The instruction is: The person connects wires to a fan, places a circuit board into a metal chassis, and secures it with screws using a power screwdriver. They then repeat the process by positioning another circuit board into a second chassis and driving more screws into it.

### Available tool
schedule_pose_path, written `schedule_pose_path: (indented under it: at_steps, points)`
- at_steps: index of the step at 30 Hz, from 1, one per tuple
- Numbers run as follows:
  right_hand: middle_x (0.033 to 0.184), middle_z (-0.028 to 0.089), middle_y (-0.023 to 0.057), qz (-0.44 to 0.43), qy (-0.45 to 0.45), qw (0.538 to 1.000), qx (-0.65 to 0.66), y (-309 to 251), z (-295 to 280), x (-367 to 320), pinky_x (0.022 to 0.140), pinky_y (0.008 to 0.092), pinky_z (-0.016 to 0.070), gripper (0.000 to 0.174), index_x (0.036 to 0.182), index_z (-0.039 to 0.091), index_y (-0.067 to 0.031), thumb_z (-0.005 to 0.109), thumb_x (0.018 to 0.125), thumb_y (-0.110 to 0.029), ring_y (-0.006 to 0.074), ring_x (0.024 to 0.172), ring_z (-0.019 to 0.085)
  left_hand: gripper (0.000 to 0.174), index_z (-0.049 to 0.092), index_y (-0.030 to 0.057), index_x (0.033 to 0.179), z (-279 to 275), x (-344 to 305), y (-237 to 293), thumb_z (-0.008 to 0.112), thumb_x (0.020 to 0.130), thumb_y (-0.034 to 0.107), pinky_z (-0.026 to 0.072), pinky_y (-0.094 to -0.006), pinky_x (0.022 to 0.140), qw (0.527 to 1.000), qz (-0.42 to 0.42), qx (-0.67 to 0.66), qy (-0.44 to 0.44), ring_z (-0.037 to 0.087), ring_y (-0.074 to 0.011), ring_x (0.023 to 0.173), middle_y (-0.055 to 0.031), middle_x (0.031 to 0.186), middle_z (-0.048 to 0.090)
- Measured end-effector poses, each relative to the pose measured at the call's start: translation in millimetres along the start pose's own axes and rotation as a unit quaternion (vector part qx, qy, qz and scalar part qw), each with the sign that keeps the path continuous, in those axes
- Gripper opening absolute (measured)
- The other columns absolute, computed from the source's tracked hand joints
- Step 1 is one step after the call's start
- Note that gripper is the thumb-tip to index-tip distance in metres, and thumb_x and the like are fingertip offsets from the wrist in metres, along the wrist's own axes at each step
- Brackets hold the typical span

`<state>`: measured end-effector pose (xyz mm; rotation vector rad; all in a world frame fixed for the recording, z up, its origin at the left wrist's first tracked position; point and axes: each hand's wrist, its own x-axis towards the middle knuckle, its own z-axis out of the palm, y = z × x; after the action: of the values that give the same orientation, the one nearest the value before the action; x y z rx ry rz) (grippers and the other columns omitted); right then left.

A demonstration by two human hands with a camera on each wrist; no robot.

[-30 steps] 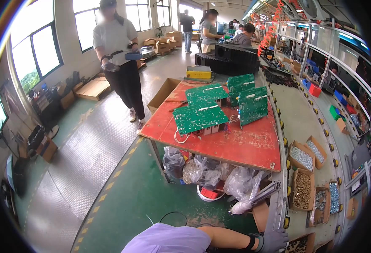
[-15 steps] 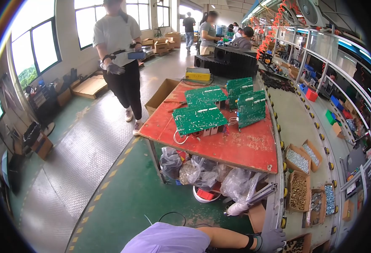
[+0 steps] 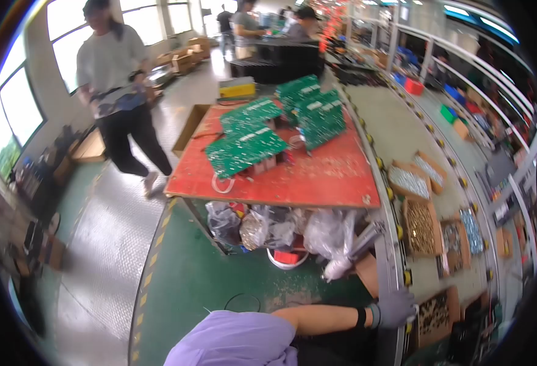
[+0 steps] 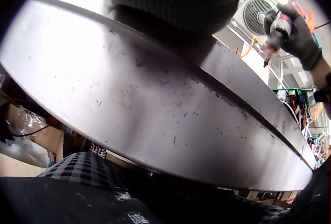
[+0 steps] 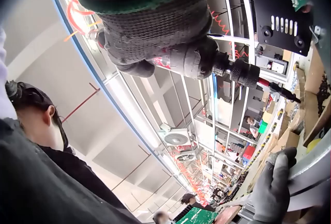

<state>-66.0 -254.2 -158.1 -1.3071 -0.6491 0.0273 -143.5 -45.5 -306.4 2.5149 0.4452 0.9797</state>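
My left hand [image 3: 393, 308], in a grey glove, rests on the metal rail [image 4: 155, 100] along the line's edge. From the right wrist view, the left hand [image 5: 273, 190] lies with its fingers extended over the rail's edge. My gloved right hand [image 5: 160, 32] grips a power screwdriver [image 5: 194, 61]. The bit of this tool points toward a cardboard box [image 5: 310, 115] of small dark screws. In the left wrist view the same screwdriver [image 4: 280, 29] is held above the far side of the rail. The head view does not show the right hand clearly.
Boxes of brass screws [image 3: 421, 226] and silver screws [image 3: 408, 180] stand on the line. Green circuit boards [image 3: 244, 149] sit on a red table [image 3: 335, 177], with plastic bags [image 3: 329, 232] underneath. A person [image 3: 113, 73] carries something along the aisle. A slotted black plate [image 5: 282, 17] is near the screwdriver.
The head view has swung, so the table and line appear farther left and my left hand appears higher. The aisle person has shifted left in view. My left hand stays on the rail.
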Motion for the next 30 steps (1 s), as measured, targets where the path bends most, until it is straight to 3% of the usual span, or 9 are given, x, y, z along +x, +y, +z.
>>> schedule_pose_path:
  at_steps: [2, 9, 13, 15, 21, 23, 26, 28, 30]
  points:
    - [0.097, 0.049, 0.0084, 0.005, 0.026, 1.0, 0.0, -0.2, -28.5, -11.2, 0.092, 0.0361, 0.0402, 0.046, 0.122, 0.045, -0.0072, 0.067, 0.084, -0.02, 0.0191, 0.09, 0.047, 0.018, 0.064, 0.0096, 0.086, -14.3, 2.6, 6.4, 0.065, 0.08, 0.027, 0.044, -0.0429, 0.085, 0.998, -0.037, -0.003, -0.042, 0.056, -0.0291, 0.091, -0.0099, 0.09, 0.058]
    - [0.077, 0.045, 0.0021, -0.113, 0.05, 0.989, 0.081, -34.1, -25.4, -11.5, 0.058, 0.0305, 0.044, 0.054, 0.11, 0.044, -0.0066, 0.082, 0.076, -0.024, 0.0131, 0.063, 0.044, 0.021, 0.07, 0.0133, 0.094, -23.8, 9.1, 6.3, 0.066, 0.081, 0.029, 0.0454, -0.0432, 0.081, 0.998, 0.025, 0.055, -0.031, 0.061, -0.0261, 0.088, -0.007, 0.09, 0.063]
    - [0.078, 0.046, 0.0032, -0.127, 0.096, 0.982, 0.099, -39.7, -33.0, -19.3, 0.057, 0.0301, 0.0462, 0.054, 0.113, 0.045, -0.0066, 0.082, 0.075, -0.019, 0.0136, 0.065, 0.046, 0.017, 0.07, 0.0125, 0.091, -28.7, 16.9, 6.0, 0.066, 0.082, 0.026, 0.0475, -0.0419, 0.075, 0.996, 0.025, 0.057, -0.06, 0.063, -0.0274, 0.082, -0.0082, 0.084, 0.064]
    - [0.079, 0.047, 0.0038, -0.128, 0.128, 0.979, 0.098, -44.8, -40.2, -22.9, 0.056, 0.0291, 0.047, 0.054, 0.115, 0.045, -0.0071, 0.081, 0.076, -0.019, 0.0136, 0.064, 0.046, 0.015, 0.07, 0.0113, 0.091, -34.3, 51.3, 13.5, 0.066, 0.083, 0.023, 0.0491, -0.0411, 0.07, 0.978, -0.092, -0.004, -0.188, 0.063, -0.029, 0.076, -0.0102, 0.082, 0.063]
    - [0.08, 0.045, 0.003, -0.118, 0.167, 0.97, 0.132, -47.9, -67.3, -34.6, 0.055, 0.0261, 0.042, 0.062, 0.121, 0.045, -0.0063, 0.083, 0.074, -0.02, 0.0119, 0.064, 0.044, 0.015, 0.069, 0.0115, 0.092, -7.4, 118.6, 42.7, 0.063, 0.084, 0.023, 0.0509, -0.0422, 0.074, 0.958, 0.045, -0.006, -0.283, 0.065, -0.0322, 0.082, -0.012, 0.088, 0.066]
    - [0.079, 0.038, 0.004, -0.116, 0.149, 0.975, 0.118, -48.9, -77.3, -42.9, 0.062, 0.0275, 0.0405, 0.057, 0.124, 0.038, -0.0021, 0.071, 0.086, -0.029, 0.0126, 0.07, 0.041, 0.019, 0.069, 0.0125, 0.092, -4.3, 119.2, 54.5, 0.059, 0.086, 0.028, 0.0509, -0.0425, 0.08, 0.936, 0.044, 0.015, -0.349, 0.065, -0.0336, 0.088, -0.0115, 0.09, 0.067]
    - [0.14, 0.048, 0.021, -0.128, 0.108, 0.976, 0.142, -31.5, -113.5, -54.8, 0.076, 0.0274, 0.0427, 0.083, 0.15, 0.02, 0.0034, 0.06, 0.09, -0.037, 0.0231, 0.106, 0.055, 0.02, 0.069, 0.0125, 0.095, -17.6, 128.3, 38.9, 0.06, 0.086, 0.028, 0.0514, -0.0417, 0.08, 0.946, 0.006, 0.002, -0.325, 0.066, -0.0318, 0.09, -0.0113, 0.095, 0.069]
    - [0.119, 0.048, 0.0143, -0.112, 0.129, 0.977, 0.125, -36.4, -112.5, -54.0, 0.072, 0.026, 0.0405, 0.084, 0.148, 0.023, 0.0054, 0.063, 0.088, -0.036, 0.0189, 0.092, 0.05, 0.022, 0.069, 0.0122, 0.096, -19.7, 145.2, -3.8, 0.061, 0.086, 0.03, 0.0515, -0.0415, 0.079, 0.956, -0.025, 0.029, -0.291, 0.066, -0.0318, 0.089, -0.0127, 0.094, 0.069]
    - [0.085, 0.045, 0.0022, -0.05, 0.205, 0.967, 0.145, -47.9, -98.2, -48.6, 0.056, 0.0256, 0.0411, 0.062, 0.119, 0.039, -0.003, 0.082, 0.076, -0.019, 0.0108, 0.067, 0.043, 0.023, 0.069, 0.0116, 0.096, -20.4, 168.1, -44.3, 0.062, 0.086, 0.03, 0.0513, -0.0407, 0.077, 0.936, -0.048, 0.096, -0.335, 0.066, -0.0322, 0.087, -0.0133, 0.09, 0.069]
